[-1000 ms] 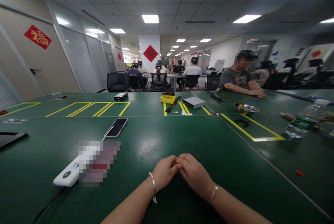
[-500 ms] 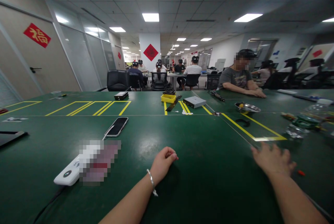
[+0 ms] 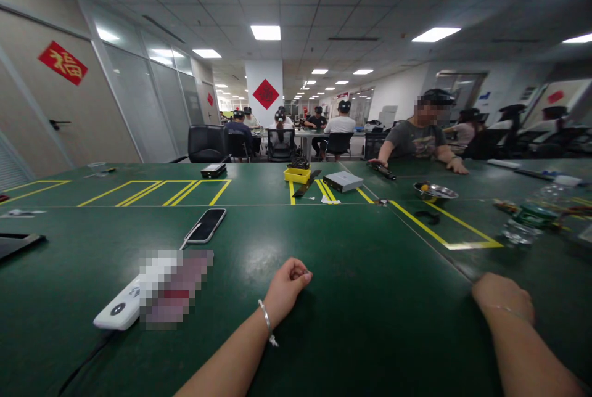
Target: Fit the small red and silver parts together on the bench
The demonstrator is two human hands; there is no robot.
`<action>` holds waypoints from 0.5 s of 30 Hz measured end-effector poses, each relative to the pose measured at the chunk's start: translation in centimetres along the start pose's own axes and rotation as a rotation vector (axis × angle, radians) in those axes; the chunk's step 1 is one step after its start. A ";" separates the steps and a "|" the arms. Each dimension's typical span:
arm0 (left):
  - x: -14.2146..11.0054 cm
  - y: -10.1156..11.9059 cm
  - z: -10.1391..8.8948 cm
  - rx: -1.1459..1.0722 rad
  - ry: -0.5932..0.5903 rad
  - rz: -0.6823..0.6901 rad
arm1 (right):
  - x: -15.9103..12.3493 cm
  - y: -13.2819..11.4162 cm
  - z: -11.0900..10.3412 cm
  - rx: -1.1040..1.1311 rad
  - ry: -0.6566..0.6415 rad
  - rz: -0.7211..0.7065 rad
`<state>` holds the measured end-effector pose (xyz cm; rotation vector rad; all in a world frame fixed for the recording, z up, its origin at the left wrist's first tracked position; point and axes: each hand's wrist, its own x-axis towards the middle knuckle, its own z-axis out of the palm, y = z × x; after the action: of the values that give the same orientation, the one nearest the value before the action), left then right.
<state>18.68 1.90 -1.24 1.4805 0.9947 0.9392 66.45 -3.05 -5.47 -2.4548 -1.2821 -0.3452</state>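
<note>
My left hand (image 3: 289,286) rests on the green table (image 3: 370,298) as a loose fist, thumb pressed to the forefinger; whether anything is pinched there is too small to tell. A bracelet circles that wrist. My right hand (image 3: 504,301) lies far to the right on the table, knuckles up, its fingers bent down out of sight. It covers the spot where a small red piece lay; the piece does not show now. A white device (image 3: 121,309) and a black phone (image 3: 206,225) lie to the left of my left hand.
Yellow tape lines (image 3: 444,230) mark boxes on the table. Farther back stand a yellow bin (image 3: 297,175), a grey box (image 3: 343,181) and a metal dish (image 3: 435,191). A clear bottle (image 3: 525,224) lies at the right. A person (image 3: 419,138) sits opposite; others sit behind.
My hands were joined at the middle; the right one swung out to the right, spread, then came down over the small red piece. The left hand stayed put, still closed.
</note>
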 end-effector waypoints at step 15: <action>0.4 -0.4 0.1 -0.057 0.026 -0.052 | -7.6 -24.0 -2.8 1.403 -0.706 0.065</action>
<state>18.84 2.32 -1.59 1.3916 1.0124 0.9445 42.23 2.88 -1.16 -1.3222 -1.0189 1.1459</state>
